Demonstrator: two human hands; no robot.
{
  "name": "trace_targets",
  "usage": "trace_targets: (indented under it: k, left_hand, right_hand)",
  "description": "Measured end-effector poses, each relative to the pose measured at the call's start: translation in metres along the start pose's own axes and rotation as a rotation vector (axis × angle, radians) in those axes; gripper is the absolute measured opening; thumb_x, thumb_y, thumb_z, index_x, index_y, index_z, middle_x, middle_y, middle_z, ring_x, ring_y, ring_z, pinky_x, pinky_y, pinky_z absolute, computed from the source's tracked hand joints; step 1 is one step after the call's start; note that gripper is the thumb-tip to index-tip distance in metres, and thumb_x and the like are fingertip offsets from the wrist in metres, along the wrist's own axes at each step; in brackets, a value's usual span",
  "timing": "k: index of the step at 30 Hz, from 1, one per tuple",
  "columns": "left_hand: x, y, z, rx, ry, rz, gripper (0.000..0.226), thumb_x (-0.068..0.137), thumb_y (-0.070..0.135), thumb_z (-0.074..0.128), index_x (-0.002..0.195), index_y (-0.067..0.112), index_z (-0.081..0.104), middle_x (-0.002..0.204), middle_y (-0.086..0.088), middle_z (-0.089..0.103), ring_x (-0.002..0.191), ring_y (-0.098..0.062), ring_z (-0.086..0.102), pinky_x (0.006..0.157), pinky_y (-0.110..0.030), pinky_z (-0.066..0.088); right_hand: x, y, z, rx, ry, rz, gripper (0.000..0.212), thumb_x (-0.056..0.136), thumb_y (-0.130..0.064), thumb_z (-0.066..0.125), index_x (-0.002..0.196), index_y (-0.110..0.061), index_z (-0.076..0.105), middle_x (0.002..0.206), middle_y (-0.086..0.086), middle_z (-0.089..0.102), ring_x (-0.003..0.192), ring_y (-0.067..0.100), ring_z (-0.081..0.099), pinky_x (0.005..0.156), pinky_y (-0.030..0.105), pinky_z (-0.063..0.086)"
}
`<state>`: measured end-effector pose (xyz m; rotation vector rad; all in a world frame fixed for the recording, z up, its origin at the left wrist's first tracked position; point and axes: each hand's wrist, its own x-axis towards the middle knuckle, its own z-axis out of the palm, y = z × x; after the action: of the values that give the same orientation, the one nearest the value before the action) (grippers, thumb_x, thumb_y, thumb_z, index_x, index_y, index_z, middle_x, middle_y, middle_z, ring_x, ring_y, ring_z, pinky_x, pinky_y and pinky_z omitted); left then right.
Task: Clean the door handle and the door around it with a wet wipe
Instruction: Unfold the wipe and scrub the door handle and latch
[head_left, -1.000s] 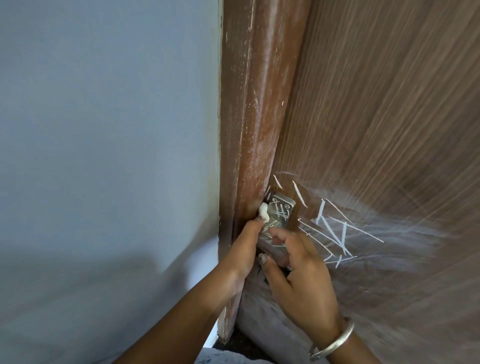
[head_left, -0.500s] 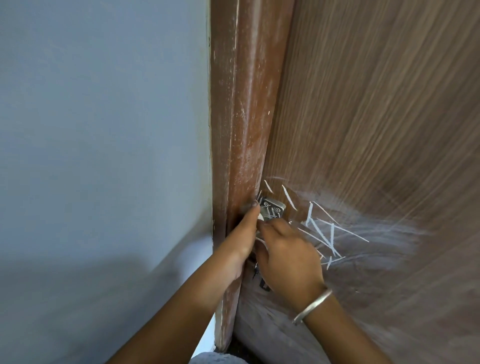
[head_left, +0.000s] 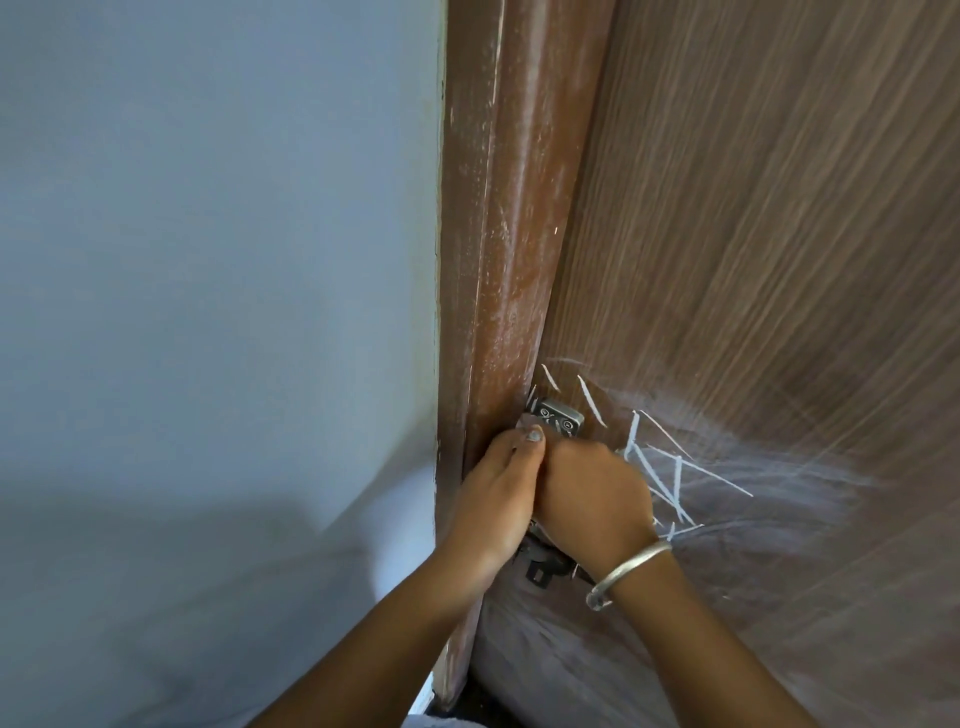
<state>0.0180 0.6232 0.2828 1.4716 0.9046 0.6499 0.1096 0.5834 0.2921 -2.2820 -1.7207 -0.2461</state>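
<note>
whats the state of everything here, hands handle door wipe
door handle: mostly covered by both hands, only the plate's top showing
right hand: curled over the door handle
left hand: against the handle's left edge, grip hidden
wet wipe: out of sight
door: white marks and hazy smears right of the handle
bangle: on the right wrist

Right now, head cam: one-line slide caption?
Left hand and right hand crowd the door handle beside the frame; white marks streak the door to its right.
</note>
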Motion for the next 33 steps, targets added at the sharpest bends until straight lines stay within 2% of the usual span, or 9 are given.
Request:
trace_targets:
  k: [6,8,12,16,20,23,25,28,33]
  left_hand:
    - [-0.001,0.004,0.005,-0.014,-0.051,-0.046,0.027,0.093,0.053,0.030,0.096,0.053,0.057,0.096,0.028,0.055,0.088,0.012,0.049,0.080,-0.016,0.036]
    - [-0.001,0.003,0.008,-0.043,-0.048,-0.063,0.028,0.093,0.054,0.031,0.102,0.050,0.058,0.108,0.023,0.054,0.098,0.005,0.049,0.092,-0.024,0.034]
    - [0.003,0.006,0.004,-0.118,-0.029,-0.112,0.031,0.090,0.059,0.033,0.086,0.048,0.062,0.112,0.015,0.063,0.106,-0.005,0.056,0.099,-0.032,0.038]
    - [0.005,0.011,0.003,-0.127,-0.019,-0.080,0.042,0.087,0.062,0.032,0.102,0.040,0.065,0.113,0.011,0.066,0.110,-0.010,0.058,0.105,-0.040,0.039]
    - [0.004,0.019,-0.001,-0.076,-0.028,-0.003,0.050,0.080,0.069,0.028,0.104,0.042,0.063,0.112,0.013,0.066,0.108,-0.004,0.057,0.097,-0.030,0.041]
    - [0.002,0.029,-0.005,-0.024,-0.034,0.047,0.032,0.089,0.062,0.029,0.092,0.054,0.060,0.107,0.023,0.061,0.103,0.011,0.052,0.084,-0.013,0.035]
    - [0.002,0.032,-0.005,0.017,-0.082,0.065,0.031,0.090,0.060,0.029,0.104,0.054,0.057,0.118,0.021,0.056,0.115,0.006,0.048,0.091,-0.015,0.032]
    - [0.003,0.030,-0.002,0.130,-0.127,0.095,0.063,0.081,0.068,0.024,0.137,0.040,0.036,0.145,0.013,0.038,0.130,-0.002,0.035,0.104,-0.024,0.024]
    - [0.006,0.019,-0.003,-0.018,-0.171,0.037,0.064,0.080,0.073,0.027,0.135,0.044,0.036,0.144,0.015,0.040,0.127,0.002,0.035,0.108,-0.026,0.024]
  right_hand:
    - [-0.017,0.007,0.001,0.170,0.073,0.087,0.041,0.090,-0.029,0.042,0.129,-0.031,0.034,0.078,0.005,0.066,0.071,0.027,0.065,0.054,0.034,0.050]
    - [-0.022,0.007,0.002,0.184,0.080,0.107,0.043,0.088,-0.029,0.043,0.130,-0.032,0.034,0.083,0.002,0.067,0.076,0.026,0.065,0.059,0.036,0.053]
    - [-0.030,0.009,0.000,0.216,0.044,0.103,0.049,0.086,-0.030,0.040,0.135,-0.030,0.033,0.092,0.001,0.067,0.083,0.024,0.065,0.065,0.037,0.053]
    - [-0.031,0.008,-0.009,0.254,0.071,0.108,0.051,0.086,-0.034,0.046,0.136,-0.027,0.034,0.086,-0.001,0.067,0.077,0.023,0.065,0.062,0.038,0.052]
    - [-0.031,0.002,-0.022,0.245,0.113,0.089,0.051,0.084,-0.033,0.055,0.132,-0.027,0.041,0.073,-0.005,0.067,0.064,0.021,0.064,0.050,0.033,0.049]
    - [-0.030,-0.003,-0.030,0.240,0.117,0.075,0.053,0.080,-0.032,0.059,0.131,-0.027,0.044,0.073,-0.006,0.067,0.062,0.022,0.065,0.047,0.035,0.048]
    - [-0.029,-0.005,-0.033,0.217,0.132,0.067,0.051,0.078,-0.034,0.057,0.126,-0.025,0.045,0.066,-0.005,0.066,0.056,0.022,0.064,0.041,0.033,0.045]
    - [-0.026,-0.009,-0.039,0.215,0.172,0.078,0.046,0.075,-0.041,0.041,0.117,-0.021,0.044,0.058,-0.003,0.065,0.044,0.023,0.061,0.033,0.028,0.036]
    - [-0.029,-0.008,-0.032,0.235,0.138,0.095,0.052,0.080,-0.044,0.042,0.130,-0.028,0.043,0.072,-0.005,0.068,0.062,0.021,0.066,0.046,0.034,0.047]
